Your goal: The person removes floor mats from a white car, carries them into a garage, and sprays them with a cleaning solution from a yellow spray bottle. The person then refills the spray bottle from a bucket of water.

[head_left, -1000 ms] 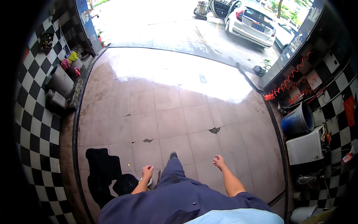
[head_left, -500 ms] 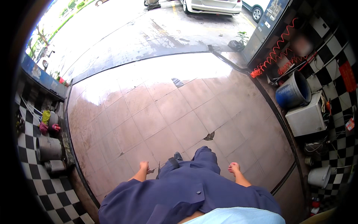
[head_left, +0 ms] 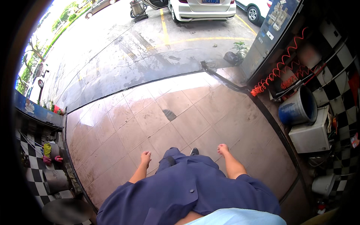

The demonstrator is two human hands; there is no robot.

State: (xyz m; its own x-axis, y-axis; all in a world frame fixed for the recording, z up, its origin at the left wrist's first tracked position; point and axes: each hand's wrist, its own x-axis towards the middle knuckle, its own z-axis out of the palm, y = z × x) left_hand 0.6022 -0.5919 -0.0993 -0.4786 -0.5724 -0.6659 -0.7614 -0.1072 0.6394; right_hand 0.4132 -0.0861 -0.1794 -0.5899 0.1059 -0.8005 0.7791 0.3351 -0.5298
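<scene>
Both of my hands hang in front of my dark blue clothing [head_left: 180,187], over the pinkish tiled floor [head_left: 176,131]. My left hand [head_left: 146,157] has its fingers curled in, and nothing shows in it. On the other side, my right hand [head_left: 222,149] is also loosely closed with no object visible. Neither hand touches anything. One dark shoe [head_left: 194,151] shows beyond the clothing, between the hands.
On the right stand a blue barrel [head_left: 294,108], a white box-like appliance [head_left: 309,133] and a white bucket [head_left: 323,184], below red coiled hoses [head_left: 268,82]. A metal bucket [head_left: 55,180] stands left. Outside are a white car [head_left: 202,14] and a canister vacuum [head_left: 138,10].
I have moved forward over the tiles, and the doorway and parked cars look nearer. Both hands have swung; the right sits farther forward and inward. The other leg now leads.
</scene>
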